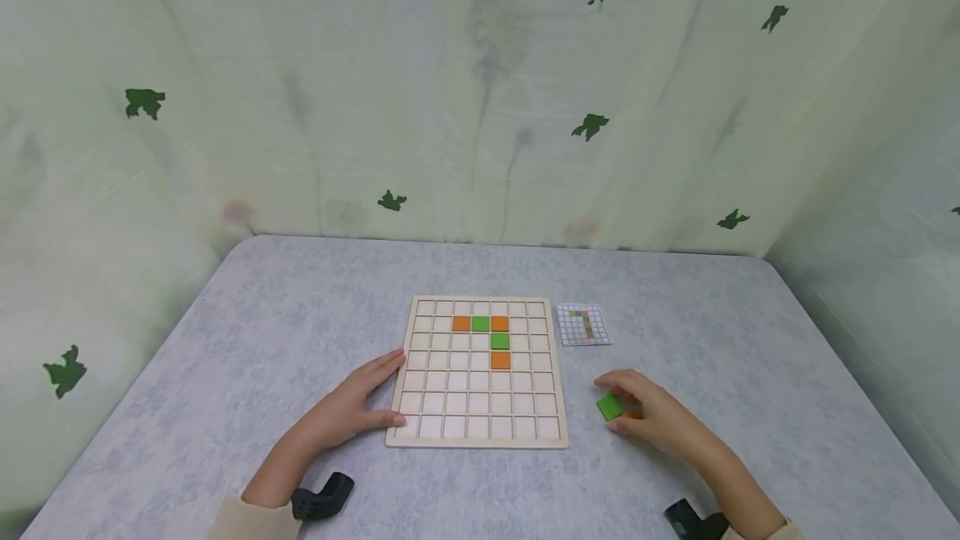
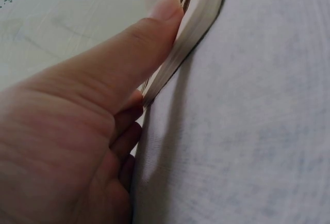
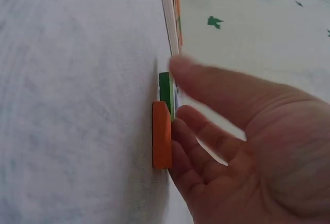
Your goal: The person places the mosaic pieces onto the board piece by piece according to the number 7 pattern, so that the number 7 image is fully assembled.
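A pale wooden grid board [image 1: 457, 382] lies on the table; orange tiles [image 1: 461, 323] and green tiles [image 1: 480, 323] fill several cells in its upper part. My left hand [image 1: 352, 397] rests at the board's left edge, thumb on the rim near the lower corner and fingers extended higher up. To the right of the board, my right hand [image 1: 656, 415] is spread around a loose green tile [image 1: 610, 407] and a loose orange tile [image 3: 162, 135]. In the right wrist view the thumb stands apart from both tiles, while the other fingers are behind the orange one.
A small printed card [image 1: 583, 332] with a coloured grid pattern lies beside the board's upper right. The grey table [image 1: 300, 290] reaches back to a hanging cloth [image 1: 450, 107] printed with leaves and birds. Black wrist devices [image 1: 322, 497] sit by both wrists.
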Demonstrator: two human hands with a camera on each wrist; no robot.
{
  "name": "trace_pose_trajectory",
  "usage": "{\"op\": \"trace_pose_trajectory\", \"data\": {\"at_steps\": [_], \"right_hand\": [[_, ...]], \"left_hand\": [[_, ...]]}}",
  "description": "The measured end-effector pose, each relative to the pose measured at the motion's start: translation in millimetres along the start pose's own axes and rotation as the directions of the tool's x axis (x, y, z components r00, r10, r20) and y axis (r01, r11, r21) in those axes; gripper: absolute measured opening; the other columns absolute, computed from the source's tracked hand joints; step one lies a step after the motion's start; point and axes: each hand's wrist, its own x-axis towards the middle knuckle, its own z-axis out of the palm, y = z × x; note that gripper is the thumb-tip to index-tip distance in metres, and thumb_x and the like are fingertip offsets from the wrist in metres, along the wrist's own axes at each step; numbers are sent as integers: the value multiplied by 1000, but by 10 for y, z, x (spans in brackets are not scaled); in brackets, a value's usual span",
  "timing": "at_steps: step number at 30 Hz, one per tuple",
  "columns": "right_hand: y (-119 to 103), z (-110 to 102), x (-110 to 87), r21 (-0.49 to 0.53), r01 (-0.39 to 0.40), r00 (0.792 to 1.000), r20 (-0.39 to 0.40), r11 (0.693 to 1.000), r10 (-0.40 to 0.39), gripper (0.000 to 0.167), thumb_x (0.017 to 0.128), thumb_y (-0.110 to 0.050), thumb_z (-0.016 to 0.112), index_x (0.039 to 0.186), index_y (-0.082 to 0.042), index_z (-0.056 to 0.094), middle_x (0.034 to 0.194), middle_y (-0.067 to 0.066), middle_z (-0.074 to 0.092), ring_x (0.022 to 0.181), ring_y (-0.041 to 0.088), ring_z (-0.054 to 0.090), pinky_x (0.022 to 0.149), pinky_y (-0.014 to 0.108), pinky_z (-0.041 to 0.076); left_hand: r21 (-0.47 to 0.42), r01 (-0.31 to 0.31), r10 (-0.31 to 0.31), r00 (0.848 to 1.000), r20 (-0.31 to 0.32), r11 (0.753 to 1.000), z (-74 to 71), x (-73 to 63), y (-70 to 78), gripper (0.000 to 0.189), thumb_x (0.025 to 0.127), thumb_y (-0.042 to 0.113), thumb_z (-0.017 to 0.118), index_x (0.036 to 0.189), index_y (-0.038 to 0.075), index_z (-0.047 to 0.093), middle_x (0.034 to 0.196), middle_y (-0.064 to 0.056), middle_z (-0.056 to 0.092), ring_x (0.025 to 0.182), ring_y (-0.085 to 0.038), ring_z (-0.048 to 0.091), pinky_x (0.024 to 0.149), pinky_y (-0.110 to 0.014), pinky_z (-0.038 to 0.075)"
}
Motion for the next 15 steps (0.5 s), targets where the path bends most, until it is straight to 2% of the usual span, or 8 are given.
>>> {"op": "trace_pose_trajectory", "data": {"at_steps": [4,8,12,15], "right_hand": [[52,14,7,-29,0,1000,-7,1000,0,35,75,-7,72,107,-11,59,112,2,52,100,20,51,82,33,45],[57,32,31,-63,-9,1000,-27,998,7,22,76,-12,72,95,-14,62,102,-1,52,91,17,51,77,30,47],[17,39,67,-96,-23,999,-41,995,20,22,77,-21,72,95,-14,62,98,-3,53,89,14,52,76,30,47],[-55,27,100,-106,-4,999,-49,994,-1,26,78,-21,70,100,-13,61,99,-4,56,90,14,53,76,31,47]], "left_hand": [[8,3,-3,1000,1,1000,1,5,-1,92,72,46,70,141,4,26,146,-13,21,131,-35,17,101,-53,19],[8,7,-7,1000,2,1000,-2,5,-1,92,71,45,70,142,4,26,146,-13,20,131,-35,16,101,-53,19],[8,14,-14,1000,3,1000,-3,-1,1,92,71,44,71,142,5,26,146,-12,20,132,-34,16,101,-54,19],[2,19,-19,1000,3,1000,-2,-2,2,92,71,44,71,142,5,26,146,-12,20,132,-34,16,101,-53,18]]}}
